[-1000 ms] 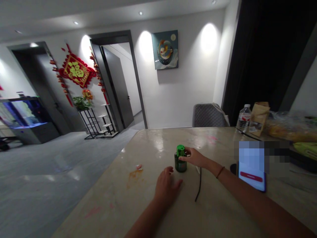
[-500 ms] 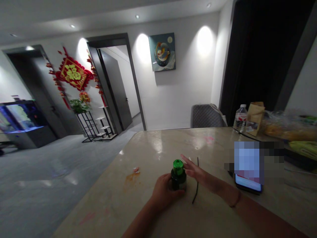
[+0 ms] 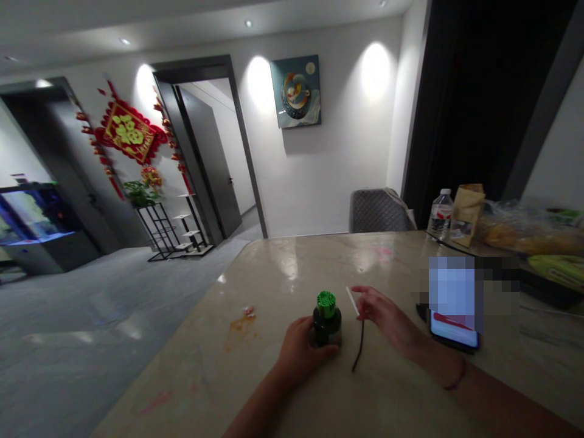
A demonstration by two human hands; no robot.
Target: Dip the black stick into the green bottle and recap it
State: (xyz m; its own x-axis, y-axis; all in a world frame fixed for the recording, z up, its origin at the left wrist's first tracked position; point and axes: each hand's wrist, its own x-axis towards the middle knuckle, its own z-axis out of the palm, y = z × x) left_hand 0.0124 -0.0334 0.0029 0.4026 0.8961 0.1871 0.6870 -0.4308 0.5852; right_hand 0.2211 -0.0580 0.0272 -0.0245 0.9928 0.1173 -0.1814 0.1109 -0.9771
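A small dark bottle (image 3: 328,325) with a bright green ridged cap (image 3: 326,300) stands on the pale marble table (image 3: 283,267). My left hand (image 3: 298,353) is wrapped round the bottle's lower body from the left. My right hand (image 3: 387,316) hovers just right of the bottle, its fingers pinched on a thin stick (image 3: 357,322) that is white at the upper end and dark lower down; the dark end trails toward the table.
A phone (image 3: 451,331) with a lit screen lies to the right of my right hand. A water bottle (image 3: 438,216), a paper bag (image 3: 465,207) and plastic bags crowd the far right. An orange smear (image 3: 239,325) marks the table on the left. A grey chair (image 3: 378,212) stands beyond.
My left hand has closed round the bottle. My right hand left the cap, moved right and picked up the thin stick. The camera shifted slightly.
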